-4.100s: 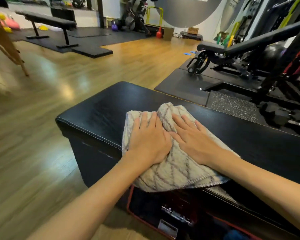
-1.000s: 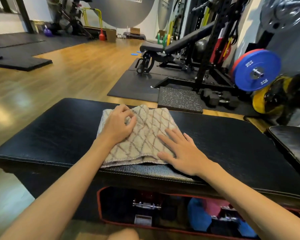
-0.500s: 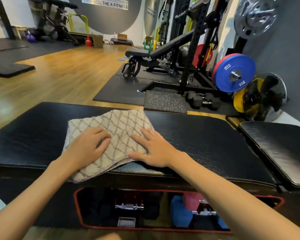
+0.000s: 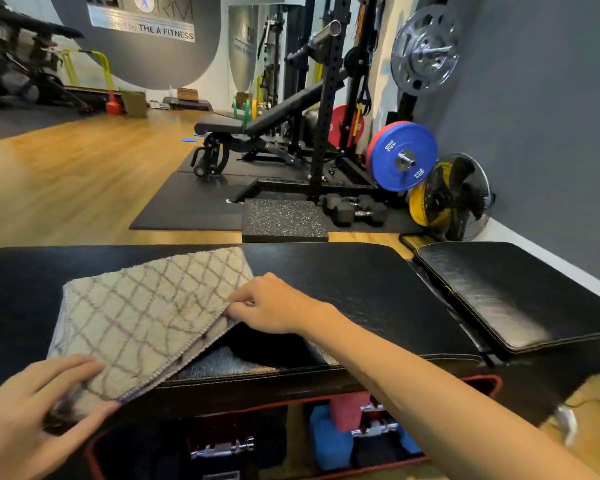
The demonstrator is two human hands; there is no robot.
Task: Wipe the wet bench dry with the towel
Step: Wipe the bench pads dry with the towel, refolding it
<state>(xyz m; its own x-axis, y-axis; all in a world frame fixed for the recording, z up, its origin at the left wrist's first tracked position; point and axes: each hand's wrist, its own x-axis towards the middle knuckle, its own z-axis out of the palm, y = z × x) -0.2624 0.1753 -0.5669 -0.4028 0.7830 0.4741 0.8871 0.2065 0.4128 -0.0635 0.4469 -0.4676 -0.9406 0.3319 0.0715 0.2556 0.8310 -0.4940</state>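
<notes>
Gym floor of warm wood planks, black rubber mats, a squat rack (image 4: 329, 109) and a blue weight plate (image 4: 400, 155) against a grey wall beyond. Head view only.

Nearest, a black padded bench (image 4: 361, 292), grained vinyl with a stitched seam along its near edge, flat top, rounded corners; a dull grey sheen near the near edge, probably damp.

Across the bench's left half, reaching from the far edge to the near one, a beige towel (image 4: 142, 317) with a brown diamond pattern and a stitched hem, its right edge lifted clear of the vinyl.

Right hand (image 4: 274, 310) pinching that lifted hem between thumb and fingertips. Left hand (image 4: 32, 410) at the towel's near-left corner over the bench's front edge, fingers spread on top, thumb tucked beneath, holding the cloth.

Likely light, soft and limp: sags where unsupported, bunches easily, drags a little on wet vinyl. Best taken by hem or corners to reposition, then pressed flat under open palms for wiping.
</notes>
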